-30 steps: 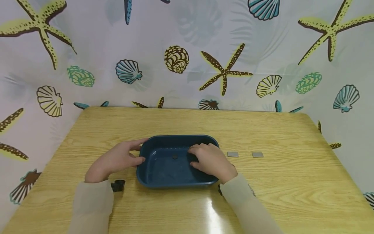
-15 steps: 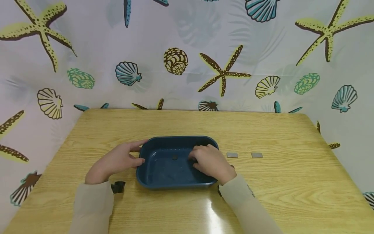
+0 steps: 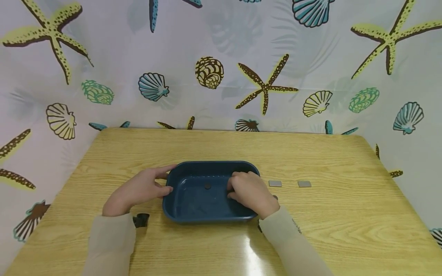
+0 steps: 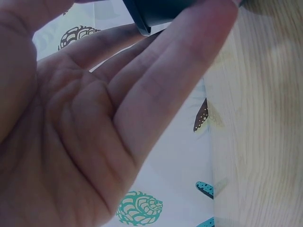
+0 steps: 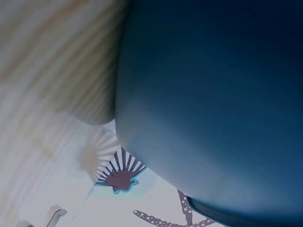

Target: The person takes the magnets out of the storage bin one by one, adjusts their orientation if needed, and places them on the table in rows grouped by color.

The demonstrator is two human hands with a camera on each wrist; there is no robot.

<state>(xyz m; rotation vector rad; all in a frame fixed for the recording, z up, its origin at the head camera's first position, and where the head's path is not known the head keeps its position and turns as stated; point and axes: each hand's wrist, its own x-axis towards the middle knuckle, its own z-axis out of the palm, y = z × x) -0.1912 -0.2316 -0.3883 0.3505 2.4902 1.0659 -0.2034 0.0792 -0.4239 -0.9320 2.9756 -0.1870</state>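
Observation:
A dark blue oblong plastic basin (image 3: 210,220) sits on the table, with one small dark round disc (image 3: 207,186), coin-like, on its floor. My left hand (image 3: 139,188) touches the basin's left end, thumb and forefinger spread apart along the rim. In the left wrist view its long fingers (image 4: 161,85) reach straight to the basin's wall. Over the right rim, my right hand (image 3: 249,191) dips inside with fingers curled down toward the floor. Its fingertips are partly hidden, and I cannot tell whether they hold something. The basin's outer wall (image 5: 208,123) fills most of the right wrist view.
Right of the basin, two small flat grey rectangles, a nearer one (image 3: 275,183) and a farther one (image 3: 304,184), lie on the wooden table (image 3: 345,222). A cloth (image 3: 179,46) printed with shells and starfish hangs behind and at the sides.
My right hand's fingers have curled in more and drawn slightly right within the basin. The left hand and the basin keep their places; the head view shifts slightly.

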